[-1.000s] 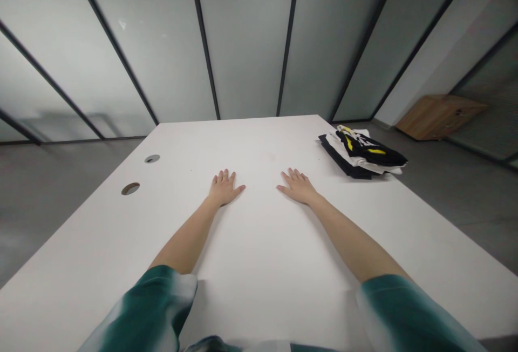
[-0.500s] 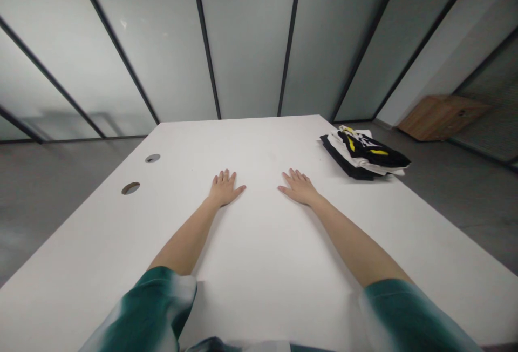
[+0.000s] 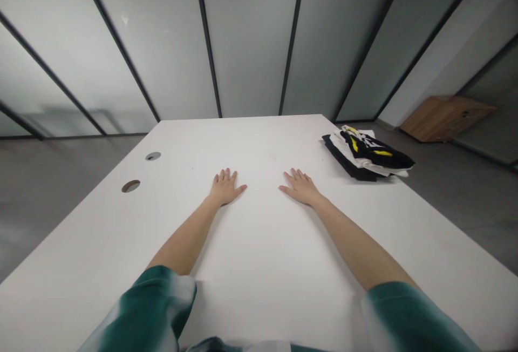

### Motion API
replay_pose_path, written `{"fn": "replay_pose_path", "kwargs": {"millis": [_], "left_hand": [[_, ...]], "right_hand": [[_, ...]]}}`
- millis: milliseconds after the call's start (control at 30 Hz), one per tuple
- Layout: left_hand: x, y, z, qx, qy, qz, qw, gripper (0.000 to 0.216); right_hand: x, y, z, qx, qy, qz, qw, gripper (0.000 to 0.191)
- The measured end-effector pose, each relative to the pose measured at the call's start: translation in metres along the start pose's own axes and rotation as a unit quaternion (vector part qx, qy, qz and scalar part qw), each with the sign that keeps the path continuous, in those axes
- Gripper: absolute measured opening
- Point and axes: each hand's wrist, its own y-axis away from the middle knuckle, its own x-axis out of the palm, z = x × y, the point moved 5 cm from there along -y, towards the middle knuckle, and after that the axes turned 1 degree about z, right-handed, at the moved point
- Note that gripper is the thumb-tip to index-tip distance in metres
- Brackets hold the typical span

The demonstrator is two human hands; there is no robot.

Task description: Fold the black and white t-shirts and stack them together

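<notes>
Palm down on the white table (image 3: 259,255), my left hand (image 3: 225,188) lies flat with its fingers spread and nothing in it. My right hand (image 3: 301,187) rests the same way a short distance to the right, thumb pointing toward the left one. Beyond it, at the table's right edge, sits a stack of folded clothes (image 3: 366,155) in black and white. The top piece is black with yellow and white markings. Neither hand touches the stack; the right hand is the nearer.
Two round holes, a far one (image 3: 152,156) and a nearer one (image 3: 131,186), pierce the tabletop at the left. A frosted glass wall (image 3: 246,44) with dark frames rises behind the table. A wooden cabinet (image 3: 441,119) stands on the grey floor at the right.
Both hands stay flat in the same place on the table. Only the camera view has shifted very slightly.
</notes>
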Motion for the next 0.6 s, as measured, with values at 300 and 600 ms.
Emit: {"fn": "replay_pose_path", "kwargs": {"millis": [300, 600], "left_hand": [[0.0000, -0.0003, 0.0004, 0.002, -0.003, -0.010, 1.000, 0.086], [-0.0015, 0.0003, -0.0007, -0.003, -0.002, 0.001, 1.000, 0.087]], "right_hand": [[0.0013, -0.0008, -0.0010, -0.003, 0.001, -0.009, 1.000, 0.088], [0.0025, -0.0017, -0.0017, -0.004, -0.008, -0.010, 1.000, 0.089]]}}
